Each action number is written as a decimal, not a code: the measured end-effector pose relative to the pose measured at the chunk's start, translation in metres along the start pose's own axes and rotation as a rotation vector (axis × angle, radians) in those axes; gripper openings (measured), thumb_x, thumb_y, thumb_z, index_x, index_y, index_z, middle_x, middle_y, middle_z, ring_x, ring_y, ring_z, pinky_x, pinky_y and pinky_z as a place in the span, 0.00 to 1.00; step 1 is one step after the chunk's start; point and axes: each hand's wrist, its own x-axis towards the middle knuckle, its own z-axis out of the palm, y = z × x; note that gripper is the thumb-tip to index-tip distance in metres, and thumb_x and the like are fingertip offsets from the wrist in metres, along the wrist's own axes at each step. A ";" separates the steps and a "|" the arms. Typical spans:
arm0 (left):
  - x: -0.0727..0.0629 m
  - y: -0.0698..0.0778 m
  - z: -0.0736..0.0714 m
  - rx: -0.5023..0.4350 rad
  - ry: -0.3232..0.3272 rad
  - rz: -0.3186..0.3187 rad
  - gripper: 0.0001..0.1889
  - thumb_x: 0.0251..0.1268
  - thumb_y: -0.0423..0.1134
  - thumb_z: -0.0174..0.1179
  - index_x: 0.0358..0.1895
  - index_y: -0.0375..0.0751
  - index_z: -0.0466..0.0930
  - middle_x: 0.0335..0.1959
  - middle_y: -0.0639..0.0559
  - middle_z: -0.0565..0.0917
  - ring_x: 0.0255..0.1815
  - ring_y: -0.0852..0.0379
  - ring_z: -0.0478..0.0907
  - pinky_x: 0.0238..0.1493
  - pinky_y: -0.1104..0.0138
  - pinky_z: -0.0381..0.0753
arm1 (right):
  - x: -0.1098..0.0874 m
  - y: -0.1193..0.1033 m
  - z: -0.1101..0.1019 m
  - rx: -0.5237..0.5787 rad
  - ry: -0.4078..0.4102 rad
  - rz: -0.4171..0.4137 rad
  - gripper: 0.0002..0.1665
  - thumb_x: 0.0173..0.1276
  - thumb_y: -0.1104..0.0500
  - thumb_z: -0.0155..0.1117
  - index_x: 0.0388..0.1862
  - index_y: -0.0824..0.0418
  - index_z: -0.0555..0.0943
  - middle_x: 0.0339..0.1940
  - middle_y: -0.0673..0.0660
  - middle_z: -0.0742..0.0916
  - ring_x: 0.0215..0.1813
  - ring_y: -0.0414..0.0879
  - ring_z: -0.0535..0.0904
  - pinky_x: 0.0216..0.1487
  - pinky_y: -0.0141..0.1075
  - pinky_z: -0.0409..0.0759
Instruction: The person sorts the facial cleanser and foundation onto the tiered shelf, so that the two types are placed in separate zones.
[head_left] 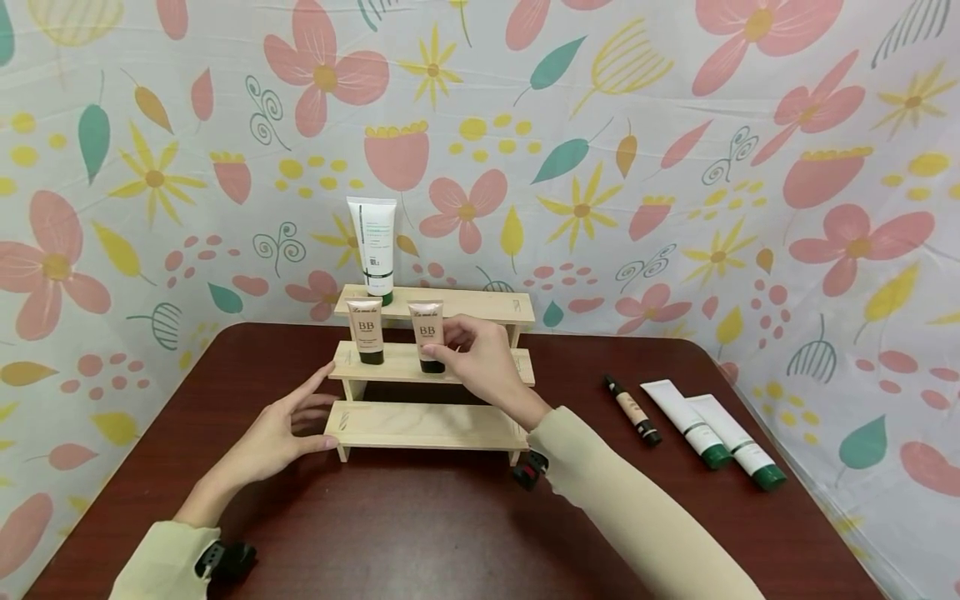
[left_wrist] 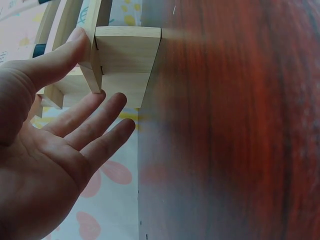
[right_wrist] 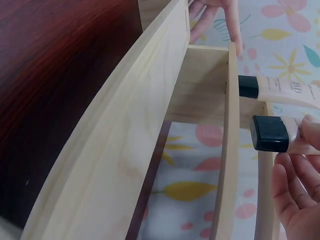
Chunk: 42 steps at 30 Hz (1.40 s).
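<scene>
My right hand [head_left: 483,358] pinches a small pinkish-beige BB cream tube [head_left: 427,329] between thumb and fingers, upright over the middle step of a light wooden three-step display rack [head_left: 427,425]. Its black cap [right_wrist: 269,133] points down, close to the step in the right wrist view. Left of it on that step stands a matching BB cream tube [head_left: 367,327]. On the top step is a white tube [head_left: 375,246] with a green cap, standing upright. My left hand [head_left: 277,433] has its fingers spread at the rack's left end, thumb [left_wrist: 75,47] and fingertips touching the wood.
At the right of the dark red-brown table [head_left: 420,533] lie a slim beige tube [head_left: 633,408] with black ends and two white tubes [head_left: 686,421] with green caps, side by side. A flower-printed cloth [head_left: 585,150] hangs behind the table.
</scene>
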 end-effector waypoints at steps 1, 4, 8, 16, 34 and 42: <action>0.000 0.000 0.000 0.002 -0.002 0.002 0.57 0.61 0.31 0.77 0.87 0.60 0.50 0.67 0.33 0.78 0.62 0.37 0.82 0.61 0.46 0.82 | 0.002 0.000 0.003 0.002 0.004 -0.001 0.12 0.63 0.56 0.83 0.43 0.55 0.91 0.30 0.45 0.89 0.31 0.41 0.83 0.34 0.37 0.83; 0.001 -0.001 0.001 0.002 -0.002 0.007 0.57 0.61 0.31 0.77 0.87 0.60 0.50 0.67 0.34 0.79 0.61 0.38 0.82 0.61 0.46 0.82 | 0.005 0.000 0.012 0.026 0.013 0.002 0.11 0.63 0.57 0.83 0.42 0.56 0.90 0.29 0.46 0.89 0.32 0.42 0.84 0.36 0.37 0.83; 0.001 -0.002 0.001 -0.004 -0.004 0.009 0.57 0.61 0.31 0.78 0.87 0.61 0.50 0.67 0.32 0.78 0.62 0.37 0.81 0.61 0.46 0.81 | 0.008 0.000 0.021 0.041 0.020 0.013 0.11 0.64 0.57 0.83 0.42 0.57 0.90 0.30 0.47 0.88 0.33 0.42 0.84 0.37 0.37 0.83; 0.003 -0.005 0.003 -0.001 -0.001 -0.006 0.58 0.60 0.31 0.78 0.87 0.63 0.50 0.68 0.34 0.78 0.64 0.38 0.80 0.61 0.47 0.81 | 0.012 0.003 0.031 0.018 0.027 0.039 0.11 0.64 0.57 0.83 0.43 0.57 0.90 0.30 0.47 0.88 0.34 0.41 0.83 0.39 0.35 0.82; 0.001 0.000 0.000 0.002 -0.001 0.008 0.57 0.61 0.32 0.78 0.87 0.60 0.50 0.68 0.32 0.78 0.63 0.37 0.81 0.61 0.45 0.81 | 0.016 0.001 0.033 0.010 0.013 0.039 0.11 0.66 0.57 0.82 0.43 0.57 0.89 0.31 0.48 0.89 0.35 0.40 0.84 0.40 0.35 0.83; 0.000 0.000 0.000 -0.011 -0.002 0.011 0.56 0.61 0.32 0.78 0.87 0.60 0.51 0.68 0.31 0.78 0.63 0.36 0.81 0.61 0.44 0.81 | 0.016 0.002 0.034 0.004 0.000 0.043 0.11 0.66 0.56 0.81 0.44 0.57 0.90 0.32 0.47 0.89 0.35 0.40 0.84 0.39 0.35 0.82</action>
